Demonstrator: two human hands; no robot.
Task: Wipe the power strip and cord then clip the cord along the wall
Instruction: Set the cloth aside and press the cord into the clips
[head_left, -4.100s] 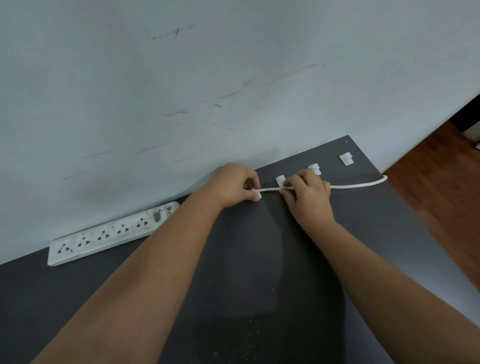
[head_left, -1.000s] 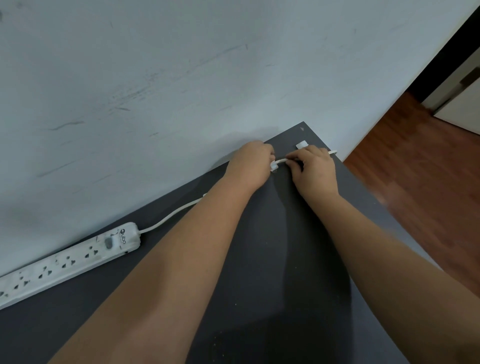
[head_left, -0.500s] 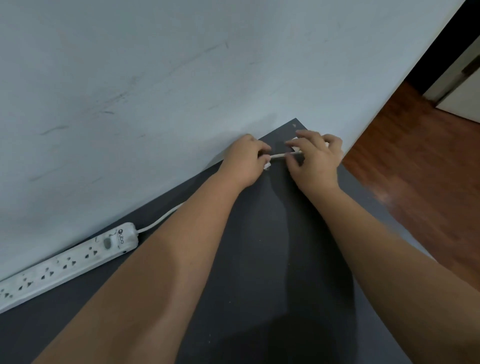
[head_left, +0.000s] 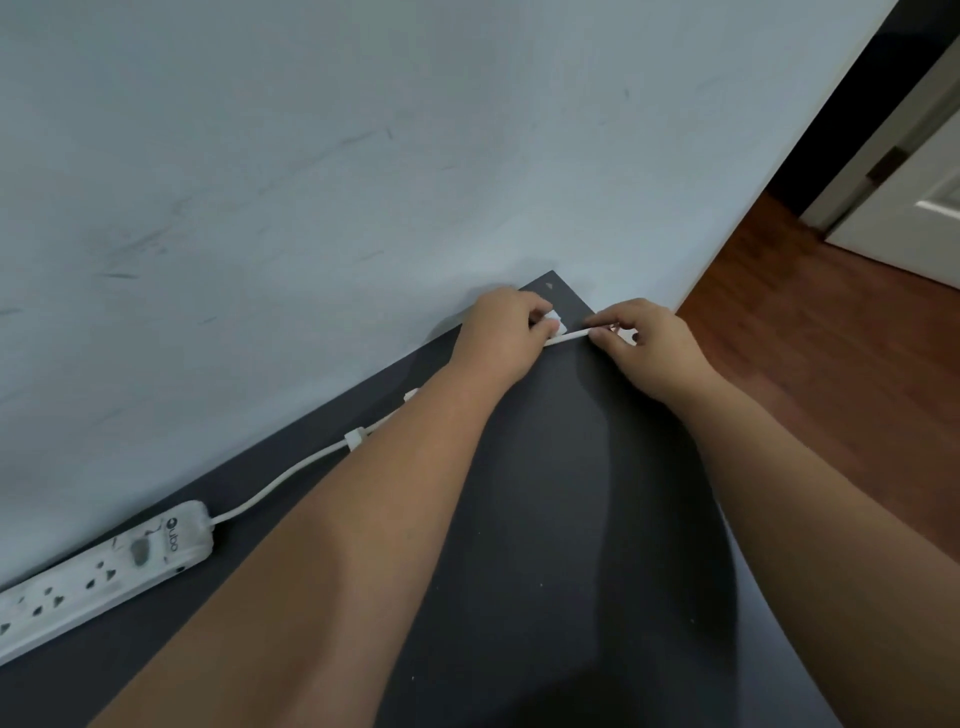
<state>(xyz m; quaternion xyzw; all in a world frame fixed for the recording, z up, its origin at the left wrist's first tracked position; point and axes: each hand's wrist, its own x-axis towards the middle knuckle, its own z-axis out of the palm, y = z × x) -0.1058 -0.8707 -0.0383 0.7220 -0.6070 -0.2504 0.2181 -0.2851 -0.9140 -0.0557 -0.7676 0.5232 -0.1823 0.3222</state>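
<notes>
A white power strip (head_left: 104, 566) lies on the dark grey table (head_left: 545, 519) against the pale wall at the lower left. Its white cord (head_left: 280, 480) runs right along the wall through a small white clip (head_left: 355, 437), passes behind my left forearm and comes out between my hands (head_left: 566, 339). My left hand (head_left: 506, 332) presses on a white clip (head_left: 553, 320) near the table's far corner, fingers pinched at the cord. My right hand (head_left: 649, 348) pinches the cord just to the right of that clip.
The table ends in a corner (head_left: 553, 275) just behind my hands, and its right edge drops to a brown wooden floor (head_left: 831, 364). A white door (head_left: 914, 208) stands ajar at the upper right. The wall (head_left: 363, 182) shows dark scuff marks.
Both hands have shifted right along the wall toward the table's corner, from one clip to a farther one. The cord behind them now sits in a clip left of my forearm.
</notes>
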